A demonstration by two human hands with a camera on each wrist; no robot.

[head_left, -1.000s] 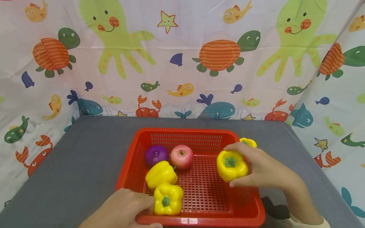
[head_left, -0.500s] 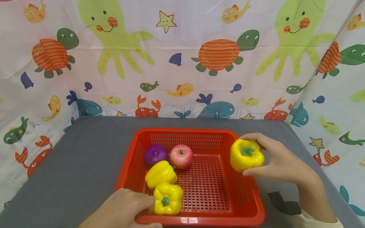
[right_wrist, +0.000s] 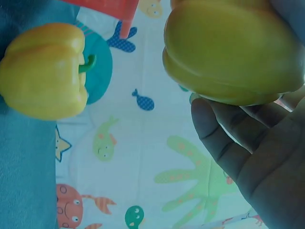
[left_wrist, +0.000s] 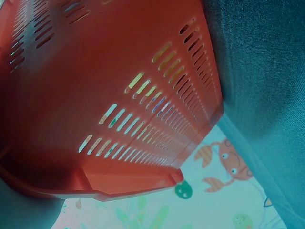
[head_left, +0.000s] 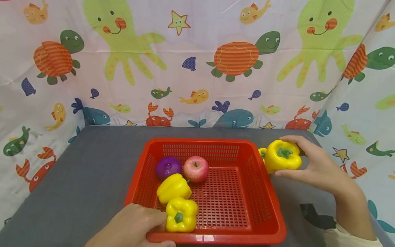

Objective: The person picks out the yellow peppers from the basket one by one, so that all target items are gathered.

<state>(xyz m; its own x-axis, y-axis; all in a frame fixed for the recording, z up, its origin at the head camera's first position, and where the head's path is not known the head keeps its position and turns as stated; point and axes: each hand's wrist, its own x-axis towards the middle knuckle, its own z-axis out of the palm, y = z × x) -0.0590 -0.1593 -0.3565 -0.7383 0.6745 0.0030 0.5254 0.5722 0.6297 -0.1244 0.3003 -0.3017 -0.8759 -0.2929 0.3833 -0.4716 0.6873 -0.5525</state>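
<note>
Right hand (head_left: 319,166): fingers grasping yellow pepper (head_left: 282,158) over table (head_left: 92,171), just outside red basket (head_left: 203,141). Left hand (head_left: 135,223): fingers gripping basket's near rim.

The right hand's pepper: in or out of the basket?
Out: in the head view, the right hand holds the yellow pepper beyond the right rim of the red basket.

Grey surface (head_left: 92,178) carries a red basket (head_left: 197,141) and a yellow pepper (right_wrist: 45,71)

The surface is flat, with a woven, cloth-like texture in the left wrist view. The basket sits upright on it. Just beside the basket's far right corner, the pepper stands stem up; the head view shows only a sliver of it.
</note>
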